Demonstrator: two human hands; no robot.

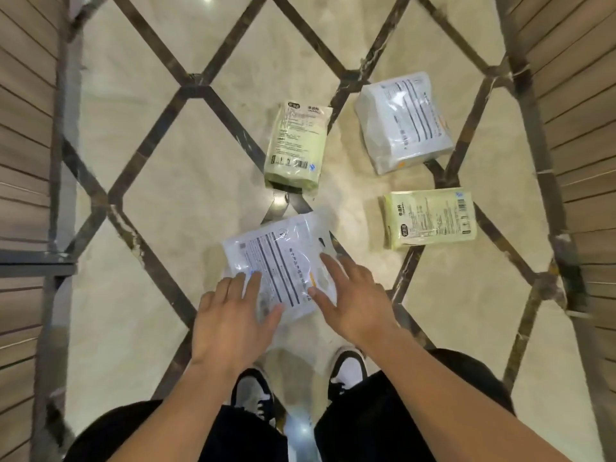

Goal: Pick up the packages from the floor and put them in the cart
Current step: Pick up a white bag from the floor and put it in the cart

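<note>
Several packages lie on the marble floor. The nearest is a white plastic-wrapped package (pixel 278 261) just in front of my feet. My left hand (pixel 230 315) rests over its near-left corner with fingers spread. My right hand (pixel 350 298) lies over its near-right edge, fingers also apart. Neither hand has closed around it. A pale green package (pixel 298 145) lies farther ahead. A second white package (pixel 403 123) sits at the far right, and another pale green package (pixel 430 218) lies to the right. No cart is in view.
The floor (pixel 160 181) is cream marble with dark diagonal inlay strips. Brown slatted panels (pixel 23 128) line the left side and more slatted panels (pixel 580 95) the right. My black-and-white shoes (pixel 253 391) stand just behind the near package.
</note>
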